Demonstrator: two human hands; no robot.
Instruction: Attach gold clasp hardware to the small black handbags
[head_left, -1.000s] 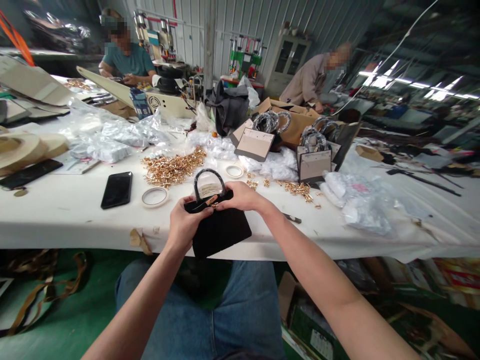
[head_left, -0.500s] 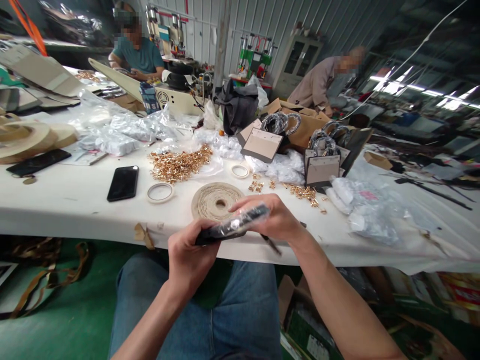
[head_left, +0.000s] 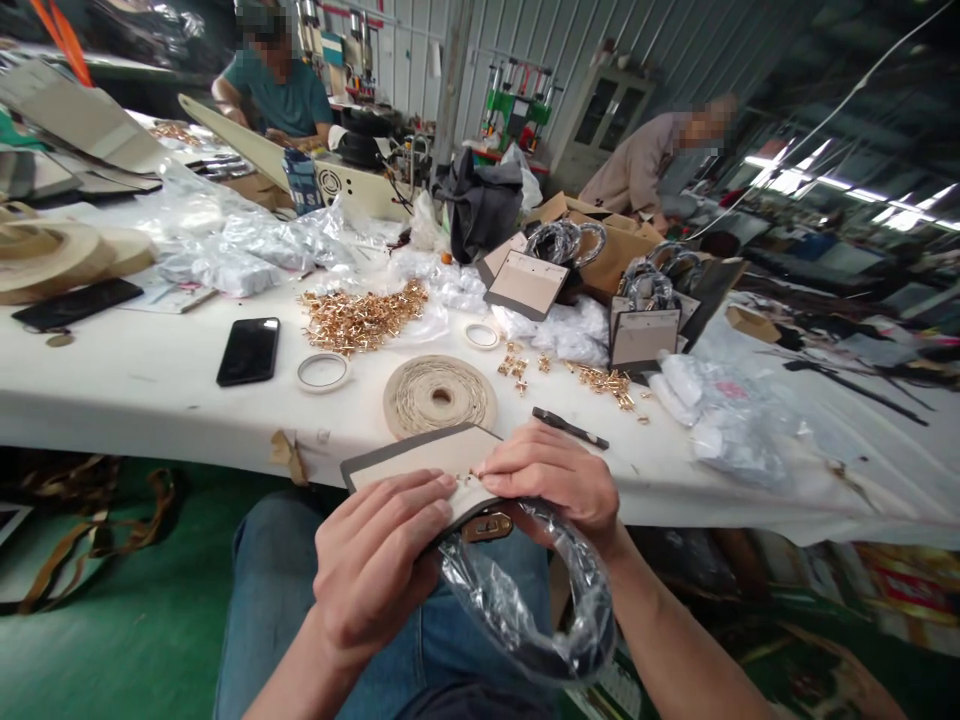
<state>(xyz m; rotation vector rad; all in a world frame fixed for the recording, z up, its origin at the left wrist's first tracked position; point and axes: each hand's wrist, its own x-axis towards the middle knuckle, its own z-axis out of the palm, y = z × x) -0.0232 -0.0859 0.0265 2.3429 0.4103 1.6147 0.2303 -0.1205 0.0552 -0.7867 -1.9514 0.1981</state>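
Both my hands hold a small handbag (head_left: 420, 463) over my lap, its beige lined side facing up. My left hand (head_left: 375, 560) grips its near edge, fingers curled over the lining. My right hand (head_left: 551, 475) is closed on the bag's right side, beside a gold clasp (head_left: 487, 527). The black handle (head_left: 555, 610), wrapped in clear plastic, hangs down towards me. A coil of beige cord (head_left: 439, 393) lies on the white table (head_left: 150, 400) just beyond the bag.
On the table lie a black phone (head_left: 248, 351), a tape ring (head_left: 322, 372), a heap of gold fittings (head_left: 360, 318), a black tool (head_left: 570, 428), plastic bags (head_left: 720, 420) and finished handbags (head_left: 643, 330). Two people work at the far side.
The bag has been flipped over and lowered towards my lap: its lining now faces up and the wrapped handle hangs towards me. The cord coil, hidden a second ago, shows.
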